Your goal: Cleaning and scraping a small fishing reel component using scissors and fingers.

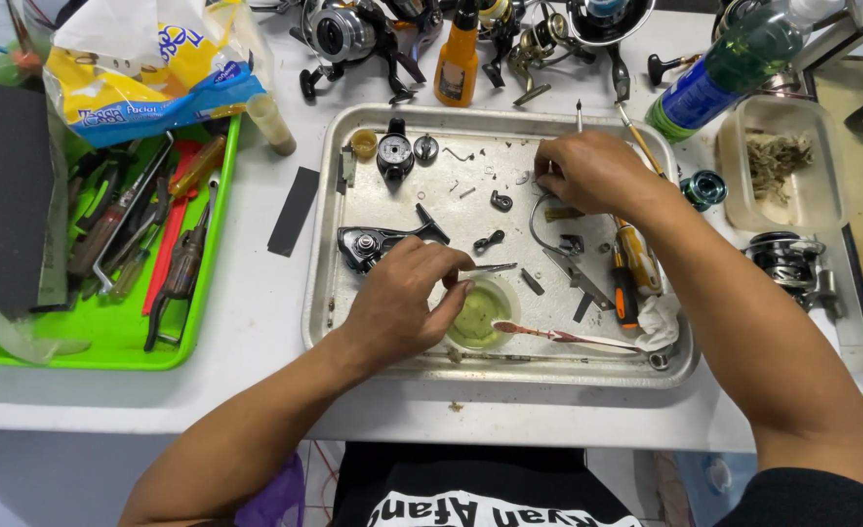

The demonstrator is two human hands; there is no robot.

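your left hand pinches thin tweezers over the small green cup near the tray's front; they lie sideways, tips pointing right. your right hand curls over tiny parts farther back; its grip is hidden.

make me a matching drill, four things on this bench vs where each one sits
Things:
1 small cup of yellow-green liquid
2 orange bottle
3 green tray of hand tools
4 clear tub of fibrous scraps

Places:
a far left of bench
b under the left hand
c far right of bench
d behind the metal tray

Pairs: 1-b, 2-d, 3-a, 4-c
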